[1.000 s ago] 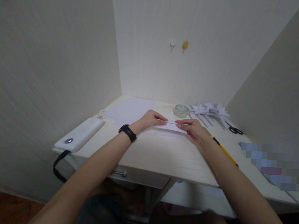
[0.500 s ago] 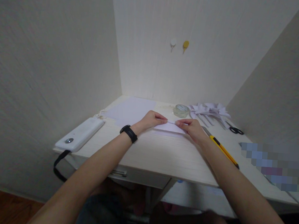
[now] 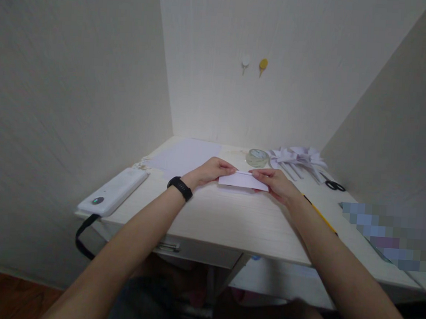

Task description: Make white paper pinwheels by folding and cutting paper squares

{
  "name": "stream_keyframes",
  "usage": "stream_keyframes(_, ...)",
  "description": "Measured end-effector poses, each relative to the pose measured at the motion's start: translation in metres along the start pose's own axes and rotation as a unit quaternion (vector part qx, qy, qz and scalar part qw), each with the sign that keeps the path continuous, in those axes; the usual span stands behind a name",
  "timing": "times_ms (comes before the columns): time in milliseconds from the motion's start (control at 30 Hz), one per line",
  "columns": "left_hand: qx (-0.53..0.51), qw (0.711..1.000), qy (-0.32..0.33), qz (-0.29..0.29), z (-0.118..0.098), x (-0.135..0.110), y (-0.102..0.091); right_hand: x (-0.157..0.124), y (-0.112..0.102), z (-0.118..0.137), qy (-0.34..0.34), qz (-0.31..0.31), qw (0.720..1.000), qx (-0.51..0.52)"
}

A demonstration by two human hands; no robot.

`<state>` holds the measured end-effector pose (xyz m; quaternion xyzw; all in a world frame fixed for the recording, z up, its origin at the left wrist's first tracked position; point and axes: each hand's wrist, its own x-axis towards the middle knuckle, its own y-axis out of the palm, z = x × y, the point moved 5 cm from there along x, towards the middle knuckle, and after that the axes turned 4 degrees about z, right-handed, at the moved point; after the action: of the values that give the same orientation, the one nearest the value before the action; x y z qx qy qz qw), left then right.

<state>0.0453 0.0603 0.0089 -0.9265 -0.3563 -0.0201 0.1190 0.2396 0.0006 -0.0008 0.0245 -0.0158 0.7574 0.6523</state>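
A small folded white paper [image 3: 241, 180] is lifted a little above the pale wooden desk [image 3: 230, 219], near its middle. My left hand [image 3: 209, 171], with a black band on the wrist, pinches the paper's left end. Its right end is pinched by my right hand [image 3: 275, 183]. Both hands have their fingers closed on the top fold. A flat white sheet [image 3: 186, 156] lies on the desk behind my left hand.
A roll of clear tape [image 3: 257, 157] and a pile of folded paper shapes [image 3: 297, 158] sit at the back right, with black scissors [image 3: 334, 185] beside them. A yellow utility knife [image 3: 320, 215] lies under my right forearm. A white device [image 3: 113, 191] rests at the left edge.
The folded paper has been raised and turned toward me, showing more of its face. Both hands stay pinched on its ends, shifted only slightly.
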Motion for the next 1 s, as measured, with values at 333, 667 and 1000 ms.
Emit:
stream_keyframes(333, -0.01, 1.0, 0.005, -0.018, -0.005, -0.001, -0.001, 0.002, -0.004, -0.002, 0.006, -0.02, 1.0, 0.02)
stream_keyframes(667, 0.019, 0.999, -0.017, -0.032, -0.003, -0.003, -0.001, 0.0, -0.005, -0.003, 0.016, -0.032, 0.999, 0.03)
stream_keyframes(1000, 0.117, 0.99, 0.019, -0.079, -0.007, -0.002, -0.003, 0.005, -0.011, -0.005, -0.008, -0.063, 0.996, -0.063)
